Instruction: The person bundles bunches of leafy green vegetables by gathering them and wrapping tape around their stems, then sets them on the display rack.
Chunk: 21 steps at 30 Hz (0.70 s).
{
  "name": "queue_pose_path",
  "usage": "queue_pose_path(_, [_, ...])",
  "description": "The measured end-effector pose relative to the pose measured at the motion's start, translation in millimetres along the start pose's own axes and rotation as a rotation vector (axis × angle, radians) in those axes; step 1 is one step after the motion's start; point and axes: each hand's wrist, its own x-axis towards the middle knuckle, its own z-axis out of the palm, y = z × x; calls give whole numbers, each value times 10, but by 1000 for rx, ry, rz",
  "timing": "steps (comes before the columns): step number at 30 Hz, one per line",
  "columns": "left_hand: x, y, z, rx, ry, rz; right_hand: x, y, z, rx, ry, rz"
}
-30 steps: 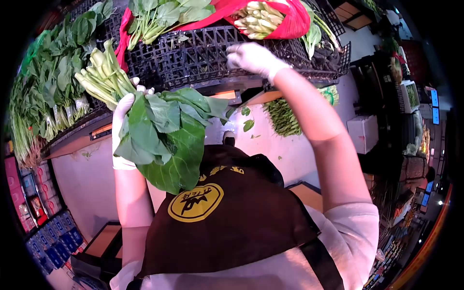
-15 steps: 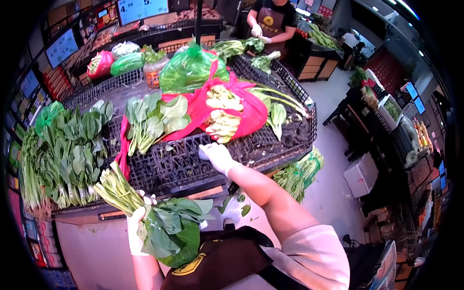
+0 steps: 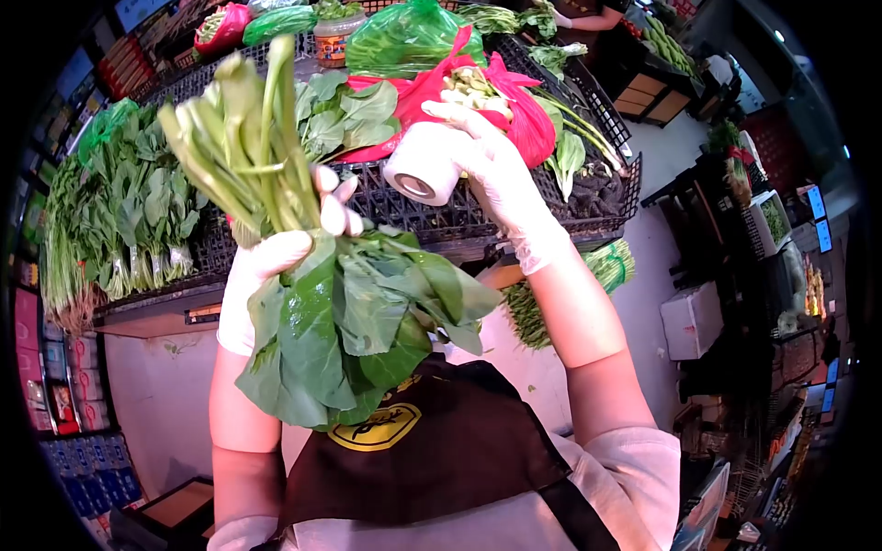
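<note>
Left grip: my white-gloved left hand (image 3: 260, 264) is gripping a thick bunch of dark-green leafy vegetables with pale stems (image 3: 335, 308), fingers wrapping where stems are meeting leaves.
Stems: they are pointing upward and left, above my left grip.
Leaves: they are hanging below it, in front of my dark-brown apron (image 3: 413, 477).
Right grip: my white-gloved right hand (image 3: 501, 179) is holding a white cylindrical roll (image 3: 424, 158) from its right side.
Roll: it is staying apart from the bunch, to its right, above a black plastic lattice crate (image 3: 448, 220).
</note>
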Motion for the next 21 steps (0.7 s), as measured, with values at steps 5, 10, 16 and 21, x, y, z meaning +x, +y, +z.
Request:
queue_pose_path(5, [93,23,148,-33,-59,-70,-172,-285,172,-169,-122,46])
queue_pose_path(10, [35,30,163,25,17,-152,-198,-270,236,-758,-332,-291])
queue_pose_path(16, [-82,-41,-52,-298,-24,-172,-2,-329,230,-1115,-439,-387])
queue_pose_path(21, [-204,70,-43,-146,57,-217,139,-140,230,-1054,-369,-207])
